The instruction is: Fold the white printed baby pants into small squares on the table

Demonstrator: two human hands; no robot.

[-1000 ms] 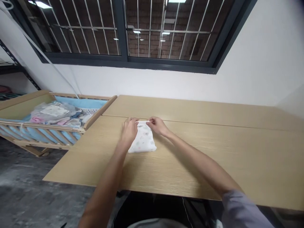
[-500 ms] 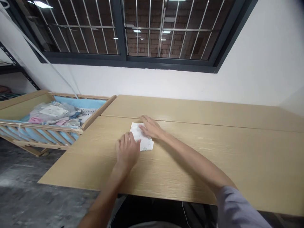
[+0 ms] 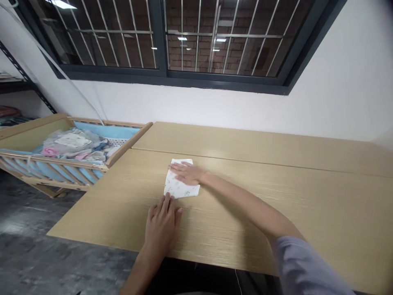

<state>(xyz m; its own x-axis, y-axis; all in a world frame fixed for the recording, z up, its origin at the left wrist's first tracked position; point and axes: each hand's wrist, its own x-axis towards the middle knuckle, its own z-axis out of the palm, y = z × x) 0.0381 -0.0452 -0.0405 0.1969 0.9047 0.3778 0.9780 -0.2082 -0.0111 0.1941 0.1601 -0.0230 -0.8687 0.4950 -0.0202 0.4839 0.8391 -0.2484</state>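
Located white printed cloth [image 3: 179,189] flat on wooden tabletop [image 3: 313,196], forward of near edge and just short of long seam [image 3: 233,159]. Saw small scattered marks on cloth, some greenish near lower right corner.

Found right hand [image 3: 188,173] laid palm down across upper part of cloth, coming in from right side; recorded as unclenched, fingers stretched toward left edge, slightly blurred, nothing grasped. Noted grey sleeve [image 3: 302,260] on same arm.

Found left hand [image 3: 162,225] at near left corner of cloth, back of hand up; recorded as loose, fingers extended, nothing grasped. Saw fingertips at cloth's corner, thumb apart from cloth over bare wood. Could not tell pressure of either hand.

Logged surroundings: wooden crib [image 3: 129,144] at left end of tabletop, with blue lining [image 3: 107,130] and heap of fabrics [image 3: 75,141] inside; dark window frame [image 3: 227,82] with metal bars [image 3: 214,37] in white wall [image 3: 346,86] behind; grey floor [image 3: 67,246] at lower left.
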